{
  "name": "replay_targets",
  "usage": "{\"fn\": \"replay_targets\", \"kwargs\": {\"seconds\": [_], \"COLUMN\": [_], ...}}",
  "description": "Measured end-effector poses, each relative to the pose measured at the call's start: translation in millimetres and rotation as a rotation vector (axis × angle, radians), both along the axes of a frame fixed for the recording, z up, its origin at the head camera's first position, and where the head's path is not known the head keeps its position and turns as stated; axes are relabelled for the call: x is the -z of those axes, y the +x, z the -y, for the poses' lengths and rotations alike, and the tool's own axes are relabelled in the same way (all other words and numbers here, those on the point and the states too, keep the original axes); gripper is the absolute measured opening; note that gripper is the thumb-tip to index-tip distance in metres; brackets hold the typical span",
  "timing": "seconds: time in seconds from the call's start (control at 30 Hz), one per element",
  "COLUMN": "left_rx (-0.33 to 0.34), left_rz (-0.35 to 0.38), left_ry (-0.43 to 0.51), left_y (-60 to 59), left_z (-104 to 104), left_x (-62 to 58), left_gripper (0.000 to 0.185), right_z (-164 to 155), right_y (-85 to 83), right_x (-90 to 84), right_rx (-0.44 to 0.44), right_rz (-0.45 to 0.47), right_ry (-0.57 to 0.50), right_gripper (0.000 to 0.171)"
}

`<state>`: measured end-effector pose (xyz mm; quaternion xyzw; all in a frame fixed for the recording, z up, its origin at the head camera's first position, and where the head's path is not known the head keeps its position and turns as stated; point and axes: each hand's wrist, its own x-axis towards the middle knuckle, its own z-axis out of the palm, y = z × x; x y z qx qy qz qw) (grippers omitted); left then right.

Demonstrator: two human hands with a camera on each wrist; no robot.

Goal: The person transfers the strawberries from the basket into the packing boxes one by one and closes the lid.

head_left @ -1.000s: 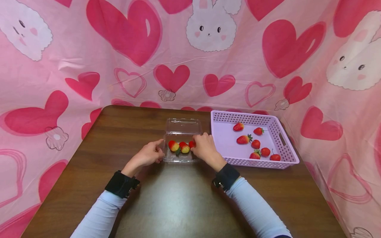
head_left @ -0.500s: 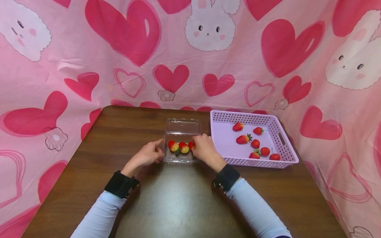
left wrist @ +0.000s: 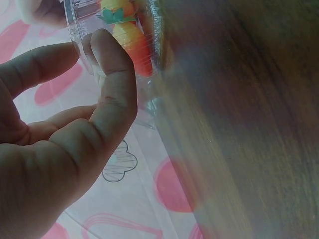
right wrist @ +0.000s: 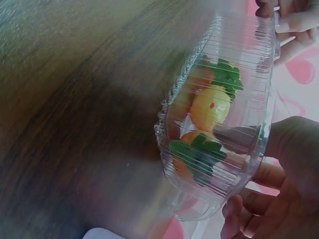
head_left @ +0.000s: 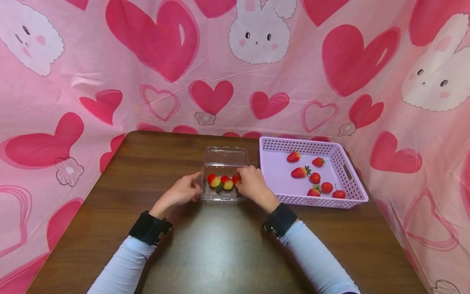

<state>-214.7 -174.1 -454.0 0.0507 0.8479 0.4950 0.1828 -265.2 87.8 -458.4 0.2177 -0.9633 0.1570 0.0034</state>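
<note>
Hardly anything has been shifted over the last second: the clear container (head_left: 213, 197) is kept in place on the table (head_left: 213, 245), its lid (head_left: 226, 155) laid open at the far side, and its near left rim is pinched between thumb and forefinger by the left hand (head_left: 180, 190). A third strawberry (head_left: 235, 178) is held at the right end inside, narrowly, between thumb and finger of the right hand (head_left: 253, 183) (its grip is partly hidden by the knuckles from above, though shown through the plastic in the right wrist view). Beside it, two strawberries (head_left: 227, 182) are laid in a row. From this near stillness, the berry is judged to be under final adjustment, not yet released. Seven more strawberries (head_left: 300, 172) are left in the lilac basket (head_left: 277, 175), just beside the container
</note>
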Motion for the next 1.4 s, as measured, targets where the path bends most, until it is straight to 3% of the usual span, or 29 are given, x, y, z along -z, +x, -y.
{"fn": "replay_targets", "kwargs": {"seconds": [0.2, 0.5, 0.77, 1.4], "left_rx": [-0.001, 0.004, 0.0, 0.01], "left_rz": [0.003, 0.006, 0.007, 0.009], "left_ry": [0.002, 0.002, -0.006, -0.005], "left_y": [-0.2, 0.5, -0.7, -0.1], "left_z": [-0.1, 0.3, 0.0, 0.8], "left_x": [-0.1, -0.2, -2.8, -2.0], "left_gripper": [0.071, 0.071, 0.071, 0.072], "right_z": [-1.8, -2.1, -6.4, -37.7], "right_y": [0.4, -0.9, -0.7, -1.7], "right_x": [-2.8, -7.8, -14.9, -27.3], "right_rx": [0.005, -0.031, -0.013, 0.12], "right_rz": [0.033, -0.079, -0.078, -0.232], "right_ry": [-0.075, -0.116, -0.16, -0.085], "right_gripper": [0.031, 0.014, 0.018, 0.01]}}
